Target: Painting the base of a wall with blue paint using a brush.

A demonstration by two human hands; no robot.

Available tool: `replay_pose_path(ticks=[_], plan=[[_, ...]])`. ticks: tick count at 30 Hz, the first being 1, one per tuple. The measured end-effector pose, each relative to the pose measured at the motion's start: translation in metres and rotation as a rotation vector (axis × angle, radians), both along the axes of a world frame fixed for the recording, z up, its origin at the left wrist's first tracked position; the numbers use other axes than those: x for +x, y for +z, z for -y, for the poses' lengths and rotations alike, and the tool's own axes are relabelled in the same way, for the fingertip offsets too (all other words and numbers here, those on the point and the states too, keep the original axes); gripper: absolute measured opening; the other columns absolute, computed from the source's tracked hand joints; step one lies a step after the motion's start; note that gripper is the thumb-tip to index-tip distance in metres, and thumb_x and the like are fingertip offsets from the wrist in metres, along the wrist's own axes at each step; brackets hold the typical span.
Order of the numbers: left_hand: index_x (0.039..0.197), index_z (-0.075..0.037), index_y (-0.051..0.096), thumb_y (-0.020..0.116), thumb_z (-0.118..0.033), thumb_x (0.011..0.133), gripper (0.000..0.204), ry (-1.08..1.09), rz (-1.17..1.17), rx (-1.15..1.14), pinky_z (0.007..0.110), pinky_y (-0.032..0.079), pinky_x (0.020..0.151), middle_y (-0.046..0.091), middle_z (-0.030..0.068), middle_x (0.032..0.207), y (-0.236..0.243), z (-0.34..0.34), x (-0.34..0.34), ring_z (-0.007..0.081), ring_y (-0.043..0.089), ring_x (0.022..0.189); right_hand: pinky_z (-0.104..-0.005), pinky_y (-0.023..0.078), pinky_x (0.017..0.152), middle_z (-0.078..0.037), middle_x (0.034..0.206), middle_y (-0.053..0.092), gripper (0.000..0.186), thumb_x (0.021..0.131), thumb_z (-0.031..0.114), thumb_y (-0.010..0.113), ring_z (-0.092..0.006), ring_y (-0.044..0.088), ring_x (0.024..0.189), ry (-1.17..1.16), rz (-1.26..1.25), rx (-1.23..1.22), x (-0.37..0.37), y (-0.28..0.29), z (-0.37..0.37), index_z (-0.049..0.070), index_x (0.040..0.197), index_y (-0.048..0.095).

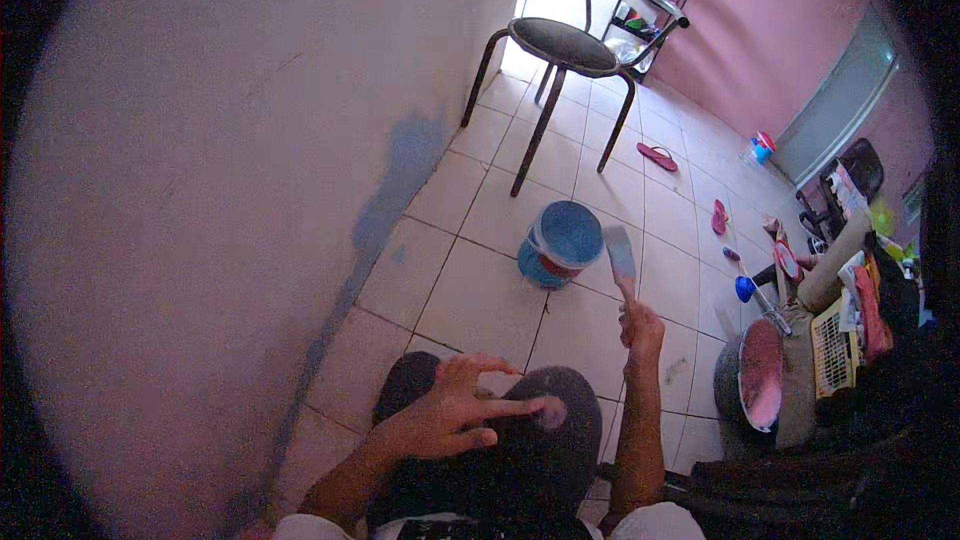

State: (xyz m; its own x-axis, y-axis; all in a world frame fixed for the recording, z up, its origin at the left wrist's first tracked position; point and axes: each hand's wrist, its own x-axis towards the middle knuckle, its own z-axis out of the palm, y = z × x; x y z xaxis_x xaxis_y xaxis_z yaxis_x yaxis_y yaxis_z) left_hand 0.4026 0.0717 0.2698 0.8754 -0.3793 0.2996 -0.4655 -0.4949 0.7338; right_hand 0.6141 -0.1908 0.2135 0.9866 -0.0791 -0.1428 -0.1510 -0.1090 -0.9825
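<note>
Well to the left of the bucket (538,267) stands a pale wall (230,190), with an uneven blue-grey band (385,205) along its foot that widens into a patch on the part of the wall nearest the bucket. On the person's side of the bucket and to its left, the left hand (445,408) lies over the dark-clad knees (565,450), holding nothing, its fingers apart and the forefinger reaching to a pale spot on one knee.

The bucket itself stands upright on the tiled floor (480,300), with blue matter, probably paint, inside. Beyond it is a dark metal chair (562,45).

Just right of the bucket's rim is a flat-headed tool (622,255), blade upward; whether it is a brush or a scraper I cannot tell. The right hand (641,328), right of the bucket and nearer the person, is closed around its handle.

Farther off to the right, beyond the bucket, lie two red sandals (658,157); well to its right and nearer the person are a pink-lined basin (758,380) and a yellow basket (833,350).

I judge this to be a pause between strokes of coating the wall's foot, with the tool apart from both wall and bucket. The next move would call for lowering the head into the bucket for more, or carrying it leftward across the bucket to the band, level enough not to drip.
</note>
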Motion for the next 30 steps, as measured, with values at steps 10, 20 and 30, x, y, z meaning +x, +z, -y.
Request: replay_pose_path(ticks=[10, 20, 30], plan=[[0.122, -0.015, 0.052, 0.04, -0.049, 0.089, 0.049, 0.207, -0.146, -0.206, 0.045, 0.017, 0.103, 0.045, 0.0135, 0.122, -0.062, -0.053, 0.06, 0.0288, 0.034, 0.12, -0.0212, 0.029, 0.045, 0.001, 0.064, 0.045, 0.033, 0.091, 0.038, 0.048, -0.0064, 0.037, 0.051, 0.322, 0.383, 0.02, 0.149, 0.047, -0.094, 0.007, 0.08, 0.051], [0.116, -0.009, 0.052, 0.052, -0.025, 0.087, 0.033, 0.528, -0.363, -0.413, 0.037, 0.034, 0.094, 0.049, 0.0111, 0.111, -0.036, -0.072, 0.202, 0.0228, 0.046, 0.107, -0.0419, 0.04, 0.066, -0.017, 0.08, 0.049, 0.031, 0.091, 0.03, 0.047, -0.0336, 0.049, 0.078, 0.404, 1.043, -0.697, 0.345, 0.062, -0.199, 0.0, 0.085, 0.05], [0.12, -0.004, 0.049, 0.049, -0.029, 0.09, 0.039, 0.491, -0.505, -0.106, 0.035, 0.038, 0.091, 0.05, 0.0126, 0.107, 0.12, -0.182, 0.227, 0.0235, 0.051, 0.1, -0.0444, 0.038, 0.085, -0.02, 0.096, 0.046, 0.061, 0.068, 0.043, 0.07, -0.037, 0.045, 0.094, 0.45, 1.294, -0.827, 0.466, 0.151, -0.287, -0.003, 0.105, 0.052]])
